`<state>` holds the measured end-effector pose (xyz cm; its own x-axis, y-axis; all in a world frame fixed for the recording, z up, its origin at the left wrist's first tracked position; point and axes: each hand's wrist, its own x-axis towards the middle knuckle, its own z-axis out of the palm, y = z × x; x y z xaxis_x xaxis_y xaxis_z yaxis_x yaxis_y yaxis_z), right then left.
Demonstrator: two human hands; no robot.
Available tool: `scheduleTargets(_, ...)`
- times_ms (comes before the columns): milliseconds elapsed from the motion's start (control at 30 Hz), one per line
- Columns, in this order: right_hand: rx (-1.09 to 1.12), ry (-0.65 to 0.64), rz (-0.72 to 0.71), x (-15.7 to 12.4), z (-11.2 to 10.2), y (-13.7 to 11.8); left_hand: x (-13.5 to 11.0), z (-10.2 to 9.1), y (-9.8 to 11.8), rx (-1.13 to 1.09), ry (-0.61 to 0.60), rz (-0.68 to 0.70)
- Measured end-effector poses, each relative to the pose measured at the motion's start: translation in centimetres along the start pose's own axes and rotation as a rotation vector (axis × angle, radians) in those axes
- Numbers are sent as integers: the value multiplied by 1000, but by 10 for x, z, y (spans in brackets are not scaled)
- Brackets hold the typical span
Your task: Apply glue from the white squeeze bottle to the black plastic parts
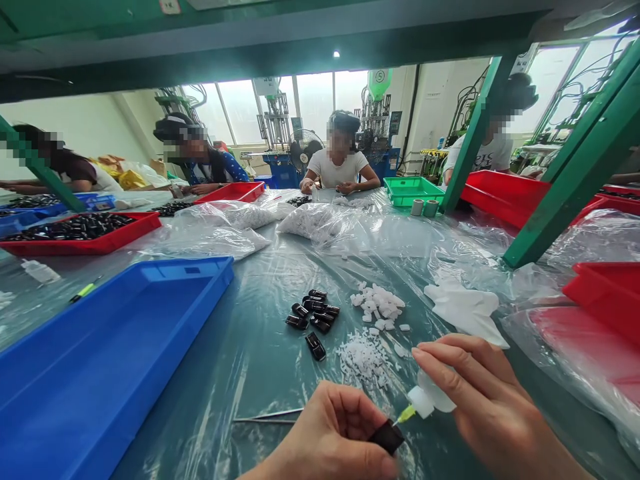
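My left hand (345, 437) pinches a small black plastic part (387, 437) near the bottom of the view. In my right hand (480, 387) is a translucent squeeze bottle (436, 393) with a white cap and a yellow-green needle tip. The needle's end meets or nearly meets the black part; I cannot tell which. Beyond my hands lie several glossy black parts (315, 347) in a loose group. Right of them are a heap of white chunky pieces (379, 303) and a heap of finer white pieces (365, 359). Metal tweezers (270, 418) lie left of my left hand.
A blue tray (125, 320) stands on the left, with a red tray (145, 227) of black parts behind it. White cloth or paper (467, 307) and red trays (607, 293) are on the right. Green posts (565, 180) rise from the plastic-covered table. Several people sit around it.
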<state>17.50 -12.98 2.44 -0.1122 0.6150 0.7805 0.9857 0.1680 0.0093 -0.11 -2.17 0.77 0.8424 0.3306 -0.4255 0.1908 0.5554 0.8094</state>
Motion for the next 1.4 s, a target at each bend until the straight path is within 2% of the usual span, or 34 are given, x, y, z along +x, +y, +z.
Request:
scheduleTargets(200, 31, 9, 25, 2, -2, 0, -4, 5, 9, 53, 75, -41)
scheduleTargets(333, 16, -10, -5, 4, -5, 2, -4, 4, 9, 33, 67, -28)
scheduleTargets(567, -3, -23, -2, 2, -8, 2, -4, 1, 3, -7, -62, 101)
scheduleTargets(900, 47, 14, 27, 0, -7, -1, -2, -1, 2, -16, -96, 148)
scheduleTargets(1100, 30, -82, -32, -7, -10, -1, -3, -2, 2, -19, -46, 83)
scheduleTargets(1400, -4, -94, -37, -6, -15, -2, -1, -3, -2, 1, 41, 20)
